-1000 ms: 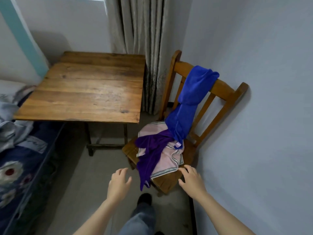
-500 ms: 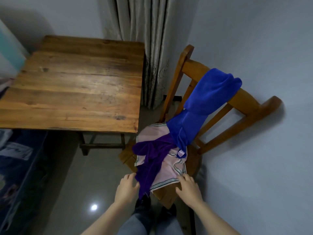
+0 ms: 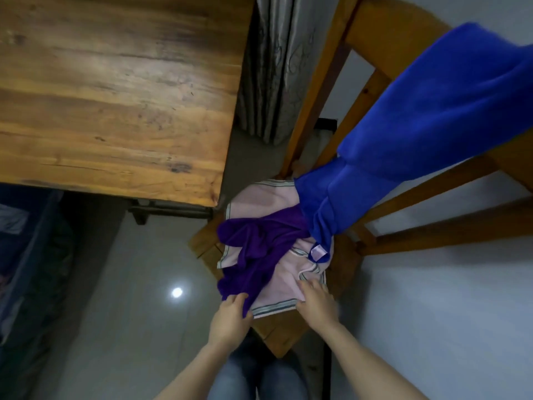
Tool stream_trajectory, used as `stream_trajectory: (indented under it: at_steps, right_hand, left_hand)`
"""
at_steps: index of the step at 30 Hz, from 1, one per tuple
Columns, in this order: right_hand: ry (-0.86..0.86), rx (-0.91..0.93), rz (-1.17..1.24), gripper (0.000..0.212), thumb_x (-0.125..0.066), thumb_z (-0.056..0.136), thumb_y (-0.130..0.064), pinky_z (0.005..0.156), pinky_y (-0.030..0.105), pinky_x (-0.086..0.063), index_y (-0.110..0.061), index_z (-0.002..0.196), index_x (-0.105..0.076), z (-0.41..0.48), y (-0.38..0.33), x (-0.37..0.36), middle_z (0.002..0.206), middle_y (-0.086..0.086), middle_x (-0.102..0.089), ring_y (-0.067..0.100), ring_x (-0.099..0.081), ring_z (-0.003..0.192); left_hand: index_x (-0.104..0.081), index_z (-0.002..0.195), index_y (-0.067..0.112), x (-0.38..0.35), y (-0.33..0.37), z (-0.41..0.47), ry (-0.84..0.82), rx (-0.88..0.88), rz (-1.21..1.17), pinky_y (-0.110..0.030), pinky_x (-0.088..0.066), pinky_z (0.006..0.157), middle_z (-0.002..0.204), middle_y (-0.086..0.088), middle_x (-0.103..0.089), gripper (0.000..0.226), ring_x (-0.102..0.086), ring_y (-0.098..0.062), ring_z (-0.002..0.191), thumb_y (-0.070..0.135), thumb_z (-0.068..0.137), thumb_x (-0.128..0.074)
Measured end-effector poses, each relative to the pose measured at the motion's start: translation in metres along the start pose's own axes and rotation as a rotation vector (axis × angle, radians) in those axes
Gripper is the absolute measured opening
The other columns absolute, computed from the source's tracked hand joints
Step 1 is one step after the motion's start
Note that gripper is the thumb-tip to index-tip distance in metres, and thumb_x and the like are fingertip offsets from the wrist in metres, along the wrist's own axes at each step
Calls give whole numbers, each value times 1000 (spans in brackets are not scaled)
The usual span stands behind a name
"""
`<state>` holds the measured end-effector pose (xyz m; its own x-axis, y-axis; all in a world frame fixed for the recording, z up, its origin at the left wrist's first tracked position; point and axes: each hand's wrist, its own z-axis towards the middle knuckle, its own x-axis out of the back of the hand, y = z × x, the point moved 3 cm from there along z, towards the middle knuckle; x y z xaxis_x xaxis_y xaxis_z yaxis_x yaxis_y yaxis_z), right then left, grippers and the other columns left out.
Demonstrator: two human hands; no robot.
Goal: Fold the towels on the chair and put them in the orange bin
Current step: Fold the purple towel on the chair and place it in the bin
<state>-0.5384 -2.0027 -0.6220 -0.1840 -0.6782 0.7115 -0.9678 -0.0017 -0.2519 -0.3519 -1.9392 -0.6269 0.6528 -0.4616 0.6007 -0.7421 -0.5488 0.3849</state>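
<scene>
Purple towel (image 3: 261,249) lengthwise — toward hands

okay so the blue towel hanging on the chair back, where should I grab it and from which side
Probably take the blue towel high up, at the bunched fold draped over the chair's top rail, and lift it from the front. Its lower end lies on the purple towel and pink towel, so pulling there could drag them. The left hand is already pinching the purple one.

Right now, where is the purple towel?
In the head view the purple towel lies on the pink towel on the chair seat, left of the blue towel; the left hand touches its lower end.
</scene>
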Motion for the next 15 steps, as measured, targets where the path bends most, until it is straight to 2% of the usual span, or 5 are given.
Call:
stream_trajectory:
  at_steps: [4,7,9,13,15]
  right_hand:
    - [76,-10,-12,43,-54,87,-17,89,34,-42,-16,129,-48,34,24,-22,131,8,-46,28,-44,119]
    - [233,157,-57,45,-81,58,-13,68,32,-53,-12,101,-67,50,14,-25,100,10,-64,29,-64,89]
    - [316,272,-89,51,-86,50,-17,63,28,-54,-14,97,-70,59,-6,-22,93,7,-67,23,-67,83]
    - [281,282,35,56,-71,76,-19,85,38,-49,-13,129,-53,90,-39,-16,127,13,-54,31,-55,112]
    - [189,204,49,59,-53,90,-21,98,38,-38,-17,143,-30,104,-42,-15,144,7,-36,28,-39,127]
  left_hand:
    - [-43,133,15,-47,11,26,-51,-63,156,-31,-39,95,131,-6,-47,45,-43,-25,120,25,90,-50]
    - [-60,115,8,-51,21,43,186,-130,138,-42,-50,76,116,-15,-59,50,-58,-37,100,14,68,-76]
    - [-62,111,2,-43,21,61,401,-78,12,-46,-52,69,109,-23,-62,58,-61,-43,91,12,58,-83]
    - [-35,140,9,-16,28,104,443,51,-296,-43,-40,95,132,-15,-52,74,-47,-34,121,28,78,-70]
    - [-35,139,15,-7,28,124,389,86,-390,-44,-43,94,120,-7,-62,68,-52,-28,115,35,81,-65]
